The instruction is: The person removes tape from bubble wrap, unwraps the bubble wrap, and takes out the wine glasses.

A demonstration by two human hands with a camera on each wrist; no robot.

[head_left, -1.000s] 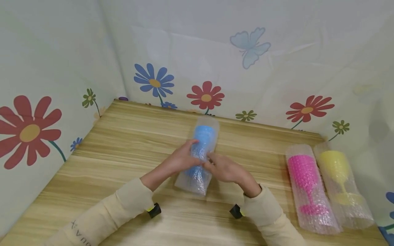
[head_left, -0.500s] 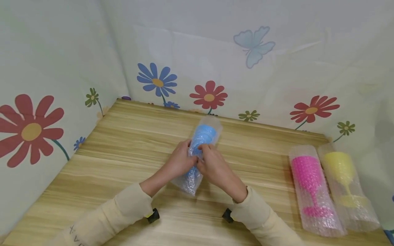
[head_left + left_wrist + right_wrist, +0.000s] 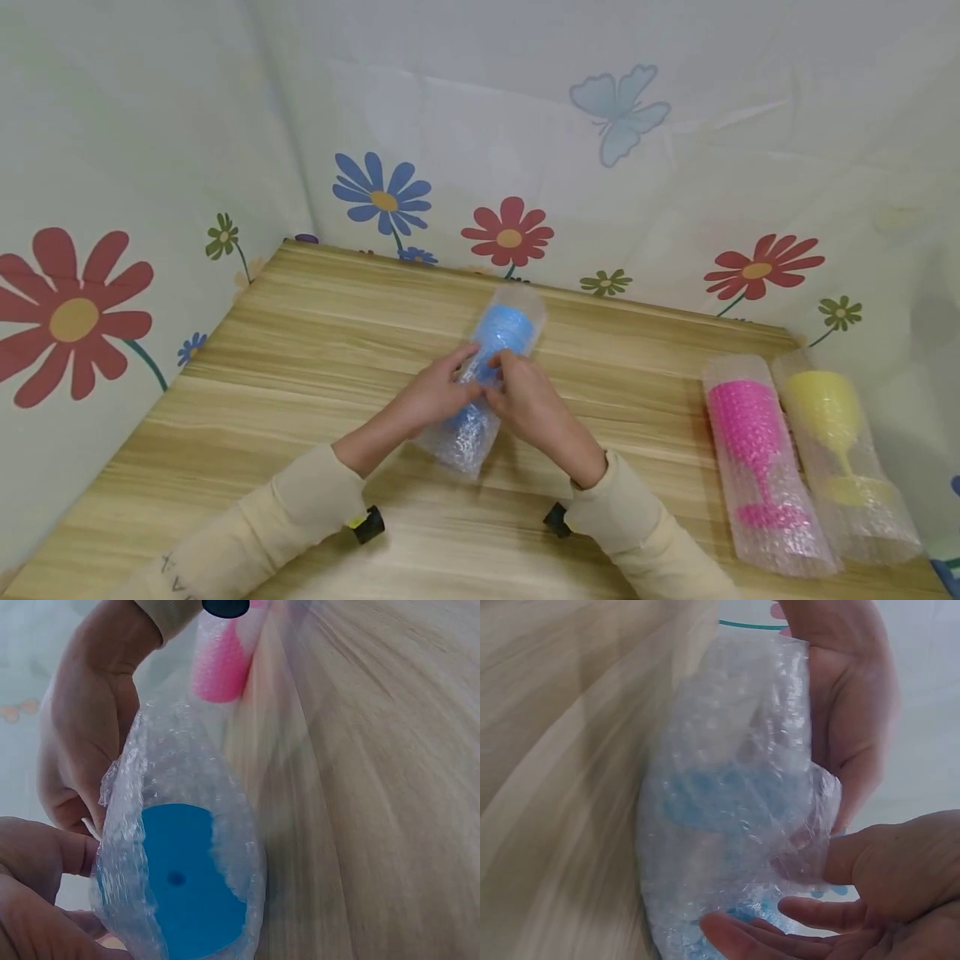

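A blue goblet [image 3: 504,329] lies rolled in clear bubble wrap [image 3: 468,446] on the table, its bowl toward the far edge. In the left wrist view, its round blue base [image 3: 187,885] shows inside the wrap's near end. My left hand [image 3: 433,393] holds the package from the left, thumb and fingers spread along its side. From the right, my right hand [image 3: 531,404] has curled fingers pinching the wrap's loose edge at the middle of the goblet. A lifted flap of wrap [image 3: 821,802] stands up between the two hands in the right wrist view.
At the right of the wood-grain table [image 3: 300,350] lie a pink goblet [image 3: 750,421] and a yellow goblet [image 3: 825,408], each in bubble wrap, side by side. A flower-printed cloth [image 3: 465,125] rises behind the table and along its sides.
My right hand has come in closer and its fingers have bunched at the wrap. The blue goblet's package has turned slightly, its near end shifting left. The pink and yellow goblets stay put.
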